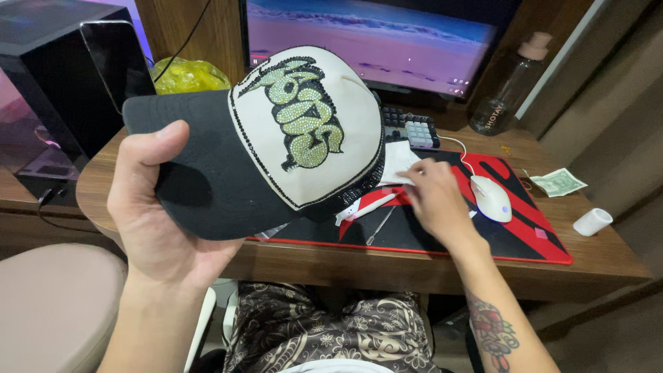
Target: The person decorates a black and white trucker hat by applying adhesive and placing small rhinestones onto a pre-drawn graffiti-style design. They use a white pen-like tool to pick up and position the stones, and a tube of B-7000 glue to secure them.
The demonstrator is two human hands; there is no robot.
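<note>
The left hand (155,207) holds a cap (276,138) up above the near left edge of the desk (608,255), thumb lying over the black brim and fingers hidden beneath it. The white front panel faces the camera, covered with a green rhinestone design outlined in black, and a line of dark stones runs along the panel's seam.

The right hand (435,197) is down on the red and black desk mat (545,242), its fingertips pinched narrowly on a small white sheet (399,162) beside the keyboard (412,128). A thin metal pick (381,226) and a white pen-like tool (366,207) lie on the mat just left of that hand; a white mouse (492,198) sits just to its right.

This looks like a pause in stone work on the cap, the right hand fetching something small from the sheet. The next move would need a fine, steady pinch while the left keeps the panel angled toward the eyes
</note>
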